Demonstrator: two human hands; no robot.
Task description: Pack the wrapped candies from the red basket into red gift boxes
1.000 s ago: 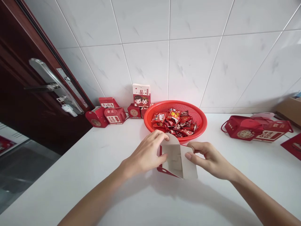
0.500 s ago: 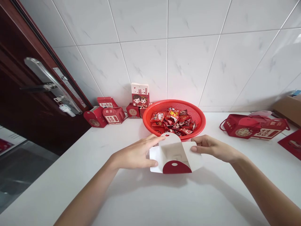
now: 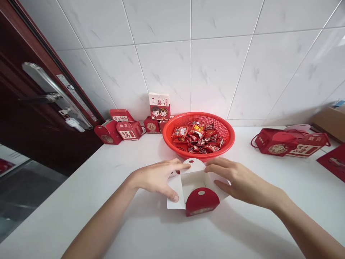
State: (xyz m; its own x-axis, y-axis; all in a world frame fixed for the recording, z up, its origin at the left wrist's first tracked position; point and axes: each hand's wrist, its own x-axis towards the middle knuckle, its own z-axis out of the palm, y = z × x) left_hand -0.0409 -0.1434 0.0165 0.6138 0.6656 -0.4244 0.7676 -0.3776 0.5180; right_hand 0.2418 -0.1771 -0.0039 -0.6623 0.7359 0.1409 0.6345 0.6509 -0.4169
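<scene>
A small red and white cardboard gift box stands on the white table in front of me, its top open and its white inside showing. My left hand holds its left side, the thumb on the left flap and the forefinger by the rounded back flap. Over the right flap lies my right hand, its fingers curled around the box's edge. Just behind the box is a red plastic basket holding several red-wrapped candies.
Folded red gift boxes stand at the back left, near a box with two cartoon figures. More red boxes with cord handles lie at the right, by a brown carton. A dark red door is at the left; a tiled wall rises behind.
The box has tilted upright and come down a little towards me, so its red front panel now shows. My right hand has moved from the right flap's edge over the flap.
</scene>
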